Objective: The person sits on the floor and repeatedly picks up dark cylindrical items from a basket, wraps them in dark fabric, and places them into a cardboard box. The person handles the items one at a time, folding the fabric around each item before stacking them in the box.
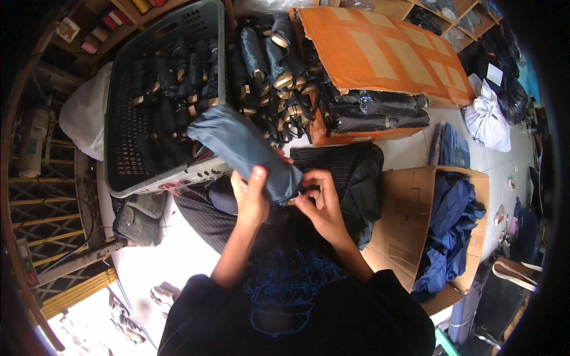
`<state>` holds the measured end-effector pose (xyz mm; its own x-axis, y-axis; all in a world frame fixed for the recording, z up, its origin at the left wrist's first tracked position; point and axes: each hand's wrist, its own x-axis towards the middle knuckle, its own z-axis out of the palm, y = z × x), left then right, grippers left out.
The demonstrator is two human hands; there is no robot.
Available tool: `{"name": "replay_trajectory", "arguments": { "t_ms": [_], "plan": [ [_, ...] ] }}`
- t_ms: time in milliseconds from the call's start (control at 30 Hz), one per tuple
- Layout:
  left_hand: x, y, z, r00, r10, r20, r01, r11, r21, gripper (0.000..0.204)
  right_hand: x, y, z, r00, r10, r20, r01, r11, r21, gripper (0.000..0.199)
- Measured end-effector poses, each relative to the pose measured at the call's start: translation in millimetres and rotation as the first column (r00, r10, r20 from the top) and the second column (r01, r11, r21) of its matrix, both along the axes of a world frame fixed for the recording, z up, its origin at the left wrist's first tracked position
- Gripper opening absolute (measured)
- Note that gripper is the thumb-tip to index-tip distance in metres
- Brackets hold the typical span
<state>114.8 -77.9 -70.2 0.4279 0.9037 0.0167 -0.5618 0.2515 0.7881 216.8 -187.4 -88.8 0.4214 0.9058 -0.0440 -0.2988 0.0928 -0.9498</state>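
Note:
A folded umbrella in a dark blue-grey sleeve [240, 148] lies slantwise in front of me, its wide end up toward the basket. My left hand [252, 194] is wrapped round its lower half, thumb on top. At the narrow lower end, my right hand [320, 202] pinches the sleeve's edge between thumb and fingers. A small pale part of the handle end shows there; the fingers partly hide it.
A dark perforated basket [221, 53] of black folded umbrellas stands at the left. More umbrellas [279, 65] are piled behind my hands. Beside them is an orange carton [380, 53] with plastic-wrapped packs. A brown carton [395, 219] of blue cloth [448, 219] stands at my right.

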Motion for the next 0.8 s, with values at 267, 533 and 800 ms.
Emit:
{"name": "replay_trajectory", "arguments": {
  "t_ms": [267,533,800],
  "plan": [
    [6.6,-9.4,18.8,1.000,0.007,-0.027,-0.011,0.983,-0.183,0.040,-8.1,1.2,-1.0,0.982,-0.037,0.186,0.013,0.991,0.131,0.041],
    [15.2,-28.7,26.4,0.985,-0.107,-0.133,0.090,0.988,-0.129,0.032,-9.0,0.0,-9.4,0.978,-0.125,0.169,0.098,0.982,0.160,0.039],
    [-2.2,-15.2,14.7,0.946,-0.274,-0.172,0.267,0.962,-0.061,0.055,3.0,9.2,20.7,0.995,0.072,-0.067,-0.055,0.972,0.229,0.070]
  ]
}}
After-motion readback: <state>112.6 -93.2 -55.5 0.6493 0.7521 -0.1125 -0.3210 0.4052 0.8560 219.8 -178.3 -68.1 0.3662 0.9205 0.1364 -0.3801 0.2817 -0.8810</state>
